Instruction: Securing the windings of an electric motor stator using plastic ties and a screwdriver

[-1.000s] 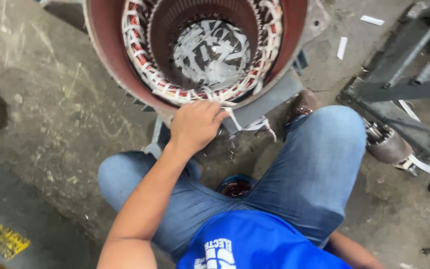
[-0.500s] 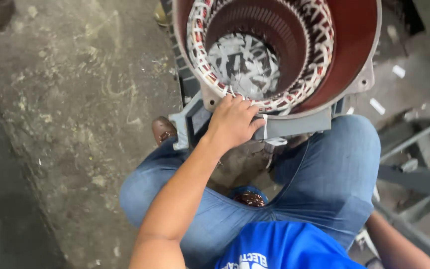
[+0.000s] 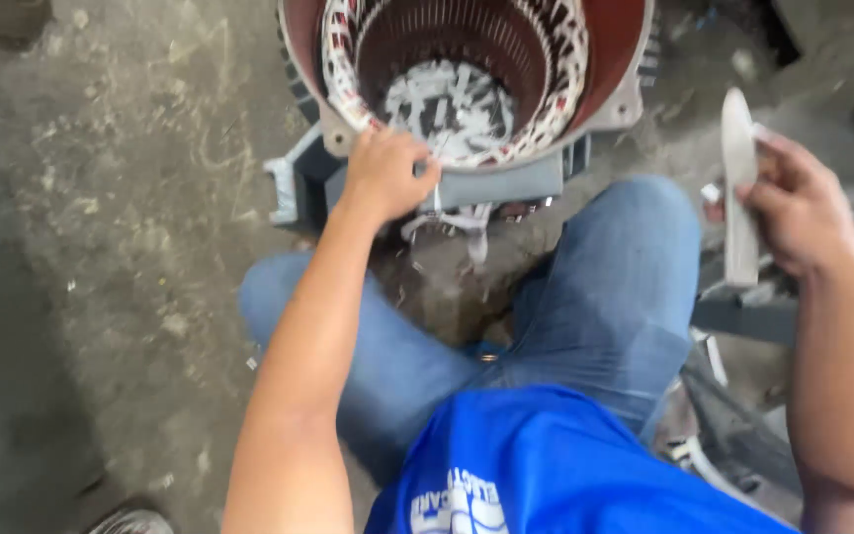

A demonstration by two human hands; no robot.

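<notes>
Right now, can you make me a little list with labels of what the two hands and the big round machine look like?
Left hand: rests on the near rim of the motor shell, fingers curled over the edge
Right hand: holds a thin pale strip, upright, off to the side
Motor shell: big, round, reddish, open end facing up, striped wire coils around the inside
Inside the shell: white scraps at the bottom
Below the rim: white strips hang down
Floor: dusty grey concrete
Person: sits with knees on either side of the motor, blue jeans, blue shirt

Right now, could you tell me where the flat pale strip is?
In the head view, the flat pale strip is at the far right, held upright in the right hand, beside the motor housing.
</notes>
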